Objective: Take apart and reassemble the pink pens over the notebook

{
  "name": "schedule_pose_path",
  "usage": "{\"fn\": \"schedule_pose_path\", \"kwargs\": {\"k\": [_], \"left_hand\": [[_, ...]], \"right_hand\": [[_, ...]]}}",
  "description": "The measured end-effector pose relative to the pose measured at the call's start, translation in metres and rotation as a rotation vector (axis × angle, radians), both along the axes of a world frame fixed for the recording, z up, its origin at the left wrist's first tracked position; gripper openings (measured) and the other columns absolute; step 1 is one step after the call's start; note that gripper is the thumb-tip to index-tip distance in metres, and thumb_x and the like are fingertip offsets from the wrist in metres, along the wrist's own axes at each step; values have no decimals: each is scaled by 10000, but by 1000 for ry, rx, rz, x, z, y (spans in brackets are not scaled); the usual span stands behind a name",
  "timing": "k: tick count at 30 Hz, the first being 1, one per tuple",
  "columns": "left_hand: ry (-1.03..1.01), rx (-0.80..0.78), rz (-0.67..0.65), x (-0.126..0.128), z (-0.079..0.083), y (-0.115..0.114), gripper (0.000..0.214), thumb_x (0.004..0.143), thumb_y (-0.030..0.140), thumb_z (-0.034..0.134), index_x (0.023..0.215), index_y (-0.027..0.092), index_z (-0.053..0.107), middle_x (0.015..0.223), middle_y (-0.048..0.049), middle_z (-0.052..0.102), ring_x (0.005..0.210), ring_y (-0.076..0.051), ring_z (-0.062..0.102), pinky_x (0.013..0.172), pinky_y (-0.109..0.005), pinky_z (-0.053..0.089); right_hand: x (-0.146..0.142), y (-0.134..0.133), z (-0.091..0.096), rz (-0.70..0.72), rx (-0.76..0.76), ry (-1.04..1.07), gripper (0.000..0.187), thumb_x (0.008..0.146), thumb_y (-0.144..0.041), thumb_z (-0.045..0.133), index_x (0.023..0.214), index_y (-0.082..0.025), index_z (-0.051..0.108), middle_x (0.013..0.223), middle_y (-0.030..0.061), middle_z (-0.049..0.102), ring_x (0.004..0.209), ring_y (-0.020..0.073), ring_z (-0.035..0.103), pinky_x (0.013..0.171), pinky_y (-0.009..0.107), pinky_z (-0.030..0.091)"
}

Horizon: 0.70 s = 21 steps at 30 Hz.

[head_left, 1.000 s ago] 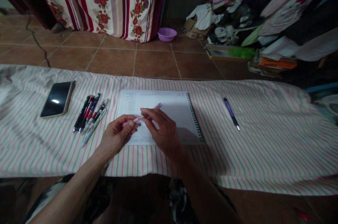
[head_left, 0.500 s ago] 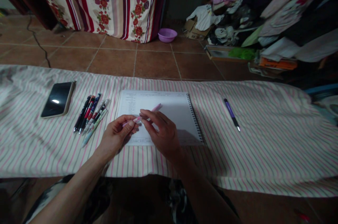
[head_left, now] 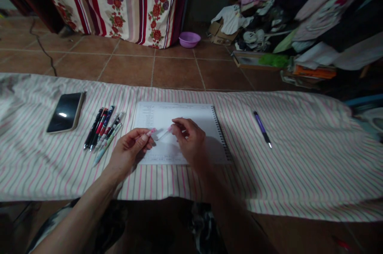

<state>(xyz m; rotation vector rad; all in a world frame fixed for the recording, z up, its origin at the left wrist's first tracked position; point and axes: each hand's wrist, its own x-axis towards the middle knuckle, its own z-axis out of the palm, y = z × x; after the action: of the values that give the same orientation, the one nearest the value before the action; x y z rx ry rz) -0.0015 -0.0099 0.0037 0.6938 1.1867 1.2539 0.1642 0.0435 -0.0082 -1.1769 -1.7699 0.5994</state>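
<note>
Two parts of a pink pen are held apart above a white spiral notebook (head_left: pixel 191 111). My left hand (head_left: pixel 131 146) pinches one pink pen half (head_left: pixel 152 130) between thumb and fingers. In my right hand (head_left: pixel 190 138), the fingers close on the other pen half (head_left: pixel 169 129), largely hidden by them. A thin pale refill (head_left: pixel 162 134) sticks out of that half toward the lower left. Beneath both hands the notebook lies flat, its printed columns at the left and its coil along the right side.
Several pens (head_left: pixel 102 128) lie together left of the notebook, with a phone (head_left: pixel 65 113) beyond them. A purple pen (head_left: pixel 262 128) rests to the right. Striped cloth (head_left: pixel 311 146) covers the surface. On the tiled floor behind are a purple basin (head_left: pixel 189 40) and piled clothes.
The pink pen, whole half a second ago, has come apart into two pieces. My right hand has moved right, away from my left, and the thin refill now shows.
</note>
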Motion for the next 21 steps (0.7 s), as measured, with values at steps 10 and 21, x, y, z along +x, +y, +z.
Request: {"fn": "schedule_pose_path", "kwargs": {"k": [10,21], "left_hand": [[23,34,80,-6,6,-1,258,650,311,751,815,128,677,639,-22,630,549,-97,523,517,-211,391],[4,57,74,-19,1,-6,237,689,298,725,847,132,667,665,-21,647,602,-108,571,556,-211,407]], "right_hand": [[-2,6,-3,-12,-92,-405,170,842,-216,535,948,-204,666,874,57,659,776,166,623,724,267,471],[-14,6,0,-89,-119,-625,226,889,-329,471,886,-208,662,860,68,640,776,175,613,670,259,428]]}}
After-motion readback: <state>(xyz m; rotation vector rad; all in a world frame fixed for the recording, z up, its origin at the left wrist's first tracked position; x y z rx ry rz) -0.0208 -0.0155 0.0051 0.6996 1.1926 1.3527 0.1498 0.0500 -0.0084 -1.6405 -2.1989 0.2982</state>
